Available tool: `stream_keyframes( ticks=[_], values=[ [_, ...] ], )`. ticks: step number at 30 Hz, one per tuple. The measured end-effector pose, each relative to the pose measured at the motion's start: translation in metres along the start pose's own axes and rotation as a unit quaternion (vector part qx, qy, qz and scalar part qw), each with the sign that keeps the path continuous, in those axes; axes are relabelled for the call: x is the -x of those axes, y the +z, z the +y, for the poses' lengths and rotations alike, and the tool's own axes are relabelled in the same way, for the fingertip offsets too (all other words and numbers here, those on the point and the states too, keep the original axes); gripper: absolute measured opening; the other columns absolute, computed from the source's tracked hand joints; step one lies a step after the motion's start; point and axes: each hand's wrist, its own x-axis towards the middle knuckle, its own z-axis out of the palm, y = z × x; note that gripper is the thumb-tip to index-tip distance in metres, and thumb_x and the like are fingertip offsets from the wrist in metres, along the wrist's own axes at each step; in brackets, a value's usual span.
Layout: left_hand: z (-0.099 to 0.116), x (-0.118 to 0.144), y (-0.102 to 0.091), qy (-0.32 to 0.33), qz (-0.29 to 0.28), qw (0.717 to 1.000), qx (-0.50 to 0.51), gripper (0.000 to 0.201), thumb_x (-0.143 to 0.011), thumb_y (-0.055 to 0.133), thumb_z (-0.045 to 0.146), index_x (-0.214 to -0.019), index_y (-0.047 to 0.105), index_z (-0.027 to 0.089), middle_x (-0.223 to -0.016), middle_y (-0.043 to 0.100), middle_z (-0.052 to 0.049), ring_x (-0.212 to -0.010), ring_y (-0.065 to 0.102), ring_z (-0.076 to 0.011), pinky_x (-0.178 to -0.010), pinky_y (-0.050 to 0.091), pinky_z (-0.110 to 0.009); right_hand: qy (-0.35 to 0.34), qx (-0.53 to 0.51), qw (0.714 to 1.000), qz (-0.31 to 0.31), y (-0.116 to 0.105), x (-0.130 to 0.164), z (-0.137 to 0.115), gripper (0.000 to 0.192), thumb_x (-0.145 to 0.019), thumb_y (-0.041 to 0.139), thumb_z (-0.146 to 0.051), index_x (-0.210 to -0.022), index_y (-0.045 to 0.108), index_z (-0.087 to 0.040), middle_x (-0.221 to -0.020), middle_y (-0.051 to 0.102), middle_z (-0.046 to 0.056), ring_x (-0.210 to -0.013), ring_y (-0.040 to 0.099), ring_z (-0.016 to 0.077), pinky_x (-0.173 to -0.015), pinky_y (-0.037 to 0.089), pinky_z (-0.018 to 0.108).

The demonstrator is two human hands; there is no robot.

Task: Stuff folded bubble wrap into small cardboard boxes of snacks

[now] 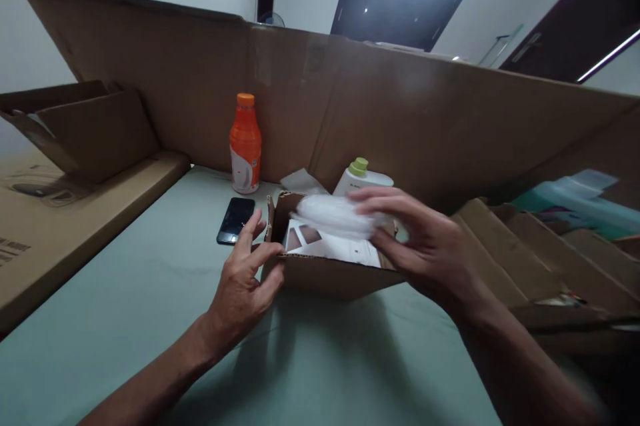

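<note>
A small open cardboard box (pixel 330 276) stands on the pale green tabletop. My left hand (pixel 247 273) is at its front left corner, fingers apart, with fingertips against the rim and wall. Over the box opening, my right hand (pixel 425 233) grips a soft-looking white bundle (pixel 333 213) between thumb and fingers; motion blurs it, so its kind is unclear. Beneath the bundle, a white printed packet or carton (pixel 345 248) with brown shapes shows inside the box. The rest of the box's contents is hidden.
A black phone (pixel 236 221) lies left of the box, near an orange bottle (pixel 246 146). Behind stands a white bottle with a green cap (pixel 359 166). Tall cardboard walls (pixel 430 113) border the table. Cardboard boxes (pixel 500 253) and a teal-filled container (pixel 565 203) crowd the right; a large carton (pixel 100 213) is left.
</note>
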Motion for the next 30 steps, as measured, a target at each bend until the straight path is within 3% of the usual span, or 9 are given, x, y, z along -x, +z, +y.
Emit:
stream_keyframes(
  ticks=[3, 7, 11, 16, 22, 30],
  values=[
    [0.001, 0.001, 0.001, -0.004, 0.005, 1.0, 0.009, 0.015, -0.09, 0.06, 0.013, -0.097, 0.07, 0.02, -0.157, 0.042, -0.016, -0.133, 0.059, -0.0311, -0.104, 0.055, -0.049, -0.078, 0.041, 0.983, -0.16, 0.031, -0.036, 0.023, 0.024, -0.089, 0.058, -0.006, -0.102, 0.07, -0.022, -0.118, 0.073, 0.007, -0.109, 0.068, 0.0193, -0.095, 0.055, 0.035],
    [0.0, -0.001, 0.002, 0.005, 0.006, 1.0, 0.011, 0.017, -0.09, 0.059, 0.012, -0.098, 0.07, 0.021, -0.155, 0.046, -0.014, -0.135, 0.056, -0.0307, -0.106, 0.053, -0.05, -0.125, 0.06, 0.954, -0.267, 0.06, -0.064, 0.031, 0.03, -0.084, 0.059, 0.001, -0.1, 0.072, -0.021, -0.122, 0.072, 0.006, -0.111, 0.068, 0.0192, -0.096, 0.053, 0.034],
    [-0.001, 0.0, 0.001, 0.001, 0.005, 1.0, 0.013, 0.016, -0.09, 0.059, 0.012, -0.097, 0.07, 0.021, -0.158, 0.043, -0.015, -0.138, 0.054, -0.0307, -0.107, 0.052, -0.051, -0.113, 0.018, 0.948, -0.298, 0.07, -0.074, 0.032, 0.032, -0.085, 0.057, 0.004, -0.101, 0.073, -0.019, -0.12, 0.071, 0.005, -0.107, 0.069, 0.0157, -0.095, 0.053, 0.03],
    [-0.001, 0.001, 0.001, -0.003, 0.01, 1.0, 0.017, 0.018, -0.089, 0.059, 0.011, -0.098, 0.071, 0.021, -0.157, 0.045, -0.015, -0.141, 0.05, -0.0313, -0.107, 0.053, -0.049, -0.091, 0.004, 0.935, -0.342, 0.08, -0.061, 0.046, 0.034, -0.083, 0.057, 0.004, -0.101, 0.074, -0.018, -0.114, 0.073, 0.007, -0.105, 0.068, 0.0182, -0.094, 0.053, 0.033],
    [-0.002, 0.003, 0.003, -0.017, 0.011, 1.0, 0.016, 0.018, -0.09, 0.059, 0.014, -0.1, 0.072, 0.021, -0.153, 0.049, -0.018, -0.139, 0.053, -0.0317, -0.103, 0.054, -0.048, -0.041, -0.018, 0.913, -0.405, 0.079, -0.059, 0.047, 0.04, -0.081, 0.053, 0.003, -0.109, 0.073, -0.018, -0.12, 0.071, 0.007, -0.109, 0.065, 0.0194, -0.099, 0.049, 0.034],
    [0.0, 0.004, 0.005, -0.041, 0.015, 0.999, 0.016, 0.018, -0.093, 0.057, 0.017, -0.102, 0.072, 0.021, -0.142, 0.059, -0.017, -0.142, 0.05, -0.0312, -0.105, 0.052, -0.051, -0.022, -0.001, 0.888, -0.46, 0.093, -0.056, 0.046, 0.034, -0.081, 0.057, 0.001, -0.106, 0.074, -0.015, -0.107, 0.075, 0.006, -0.096, 0.067, 0.0186, -0.087, 0.049, 0.029]
  ],
)
